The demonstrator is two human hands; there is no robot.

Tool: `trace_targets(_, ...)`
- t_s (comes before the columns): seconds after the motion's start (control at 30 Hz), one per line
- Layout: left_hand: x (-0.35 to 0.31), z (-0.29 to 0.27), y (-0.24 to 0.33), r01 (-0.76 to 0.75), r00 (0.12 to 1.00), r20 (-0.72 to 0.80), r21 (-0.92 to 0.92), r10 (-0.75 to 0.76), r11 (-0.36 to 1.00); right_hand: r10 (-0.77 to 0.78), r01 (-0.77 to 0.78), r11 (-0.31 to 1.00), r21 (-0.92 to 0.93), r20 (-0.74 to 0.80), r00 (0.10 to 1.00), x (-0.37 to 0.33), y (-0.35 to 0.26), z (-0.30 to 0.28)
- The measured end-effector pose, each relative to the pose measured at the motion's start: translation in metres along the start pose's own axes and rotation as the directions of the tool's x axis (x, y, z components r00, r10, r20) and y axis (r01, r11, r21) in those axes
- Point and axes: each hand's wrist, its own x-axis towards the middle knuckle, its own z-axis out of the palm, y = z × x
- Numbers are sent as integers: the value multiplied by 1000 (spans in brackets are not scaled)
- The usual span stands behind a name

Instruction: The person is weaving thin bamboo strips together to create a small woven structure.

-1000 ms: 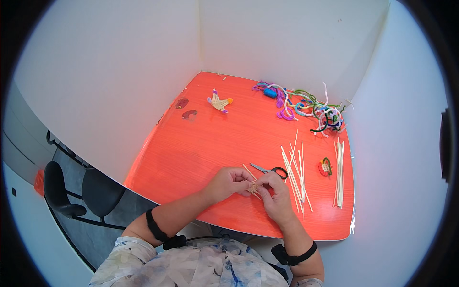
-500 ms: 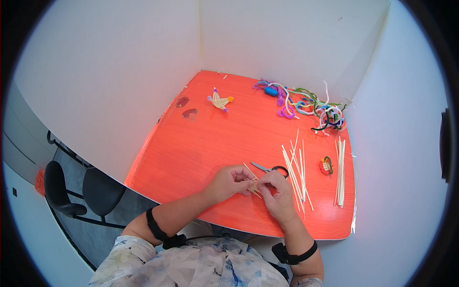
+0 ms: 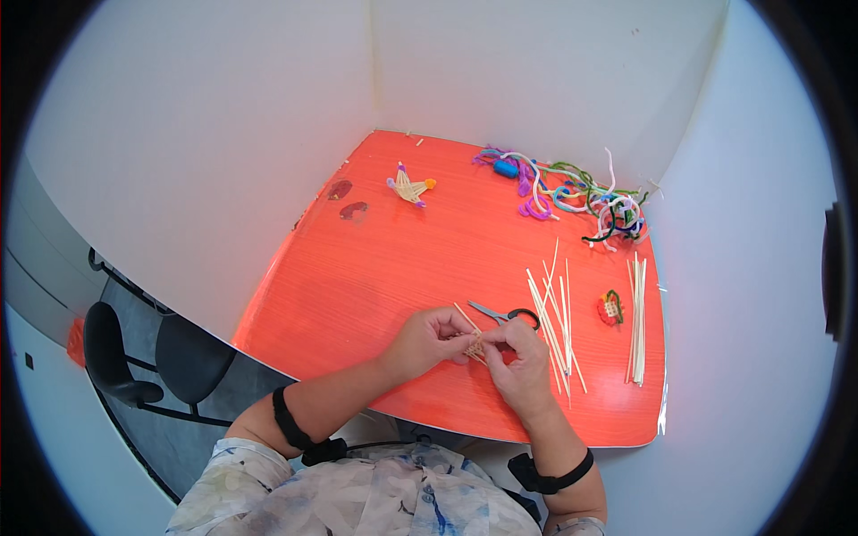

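Note:
Near the front edge of the red table, a small lattice of woven pale sticks is pinched between my two hands. My left hand grips its left side, fingers closed, with one stick end poking out above. Thumb and forefinger of my right hand close on its right side; the fingers partly hide the weave. Just beyond the hands lie scissors with black handles. Loose pale sticks are spread right beside my right hand.
A bundle of sticks lies at the right edge, beside a small red-rimmed woven piece. Tangled coloured fuzzy stems fill the far right corner. A star-shaped stick piece rests far left. White panels border the table.
My hands stay in nearly the same place on the lattice, with only slight movement of the right fingers. Nothing else on the table has moved.

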Motion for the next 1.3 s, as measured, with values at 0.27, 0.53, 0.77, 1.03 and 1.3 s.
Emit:
trace_targets(0.27,1,1,4,27,1000,-14,4,-27,1000,37,-37,999,14,-25,999,1,-4,1)
trace_targets(0.53,0,0,2,7,1000,-4,13,-7,1000,58,-58,998,-1,-22,998,-1,-3,1)
trace_targets(0.77,2,1,6,61,998,-18,2,-61,998,74,-74,993,95,6,997,-1,2,0)
trace_targets(1.03,3,-1,6,50,999,-9,13,-50,999,149,-149,981,122,11,989,2,-4,2)
trace_targets(1.3,3,1,5,68,998,-11,12,-68,998,68,-69,995,68,12,998,-1,4,3)
